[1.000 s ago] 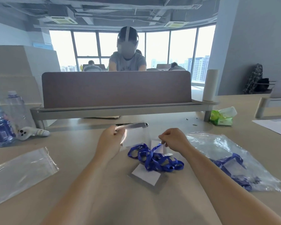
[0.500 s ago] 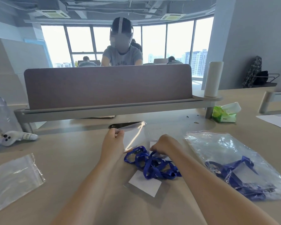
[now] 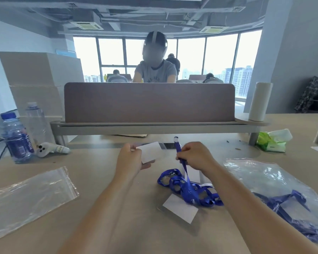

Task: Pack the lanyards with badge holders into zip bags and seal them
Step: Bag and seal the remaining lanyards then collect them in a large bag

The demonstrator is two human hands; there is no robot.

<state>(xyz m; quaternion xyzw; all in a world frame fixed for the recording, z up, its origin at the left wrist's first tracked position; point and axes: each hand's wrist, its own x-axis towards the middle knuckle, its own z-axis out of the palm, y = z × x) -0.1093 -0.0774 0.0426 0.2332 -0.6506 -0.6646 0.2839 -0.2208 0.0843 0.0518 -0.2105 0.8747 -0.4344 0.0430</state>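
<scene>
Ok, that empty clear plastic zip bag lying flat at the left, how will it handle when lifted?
Probably floppy: the empty clear plastic zip bag is thin wrinkled film lying limp on the tan table. Likely very light, so a push may just slide it. Its glossy sheen suggests a slippery grip.

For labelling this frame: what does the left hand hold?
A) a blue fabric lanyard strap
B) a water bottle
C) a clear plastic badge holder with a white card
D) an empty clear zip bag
C: the left hand pinches the clear plastic badge holder with a white card; the right hand grips the blue fabric lanyard strap.
</scene>
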